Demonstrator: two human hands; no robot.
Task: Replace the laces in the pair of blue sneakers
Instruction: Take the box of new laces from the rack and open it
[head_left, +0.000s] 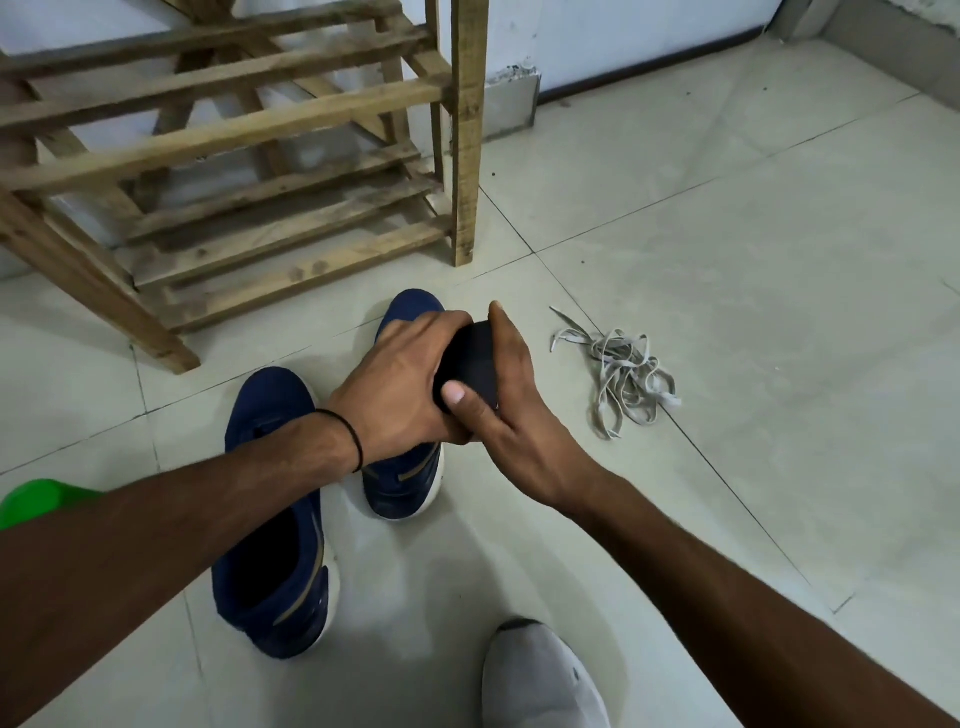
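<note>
Both sneakers lie on the floor with their eyelets bare, toes pointing far: the left sneaker (270, 405) nearer, the right sneaker (402, 486) partly under the hands. The pale laces (618, 374) sit in a loose heap well to the right, probably the old ones put out of the way. Both hands meet over the right sneaker on a black object (470, 358), perhaps the new laces still bundled, though I cannot tell. The left hand (395, 384) reaches across from the left, fingers curled over the object's far edge and thumb pressed on its near face. The right hand (511, 410) cups it from the right, thumb pointing far. The grip looks suited to pulling the object open.
</note>
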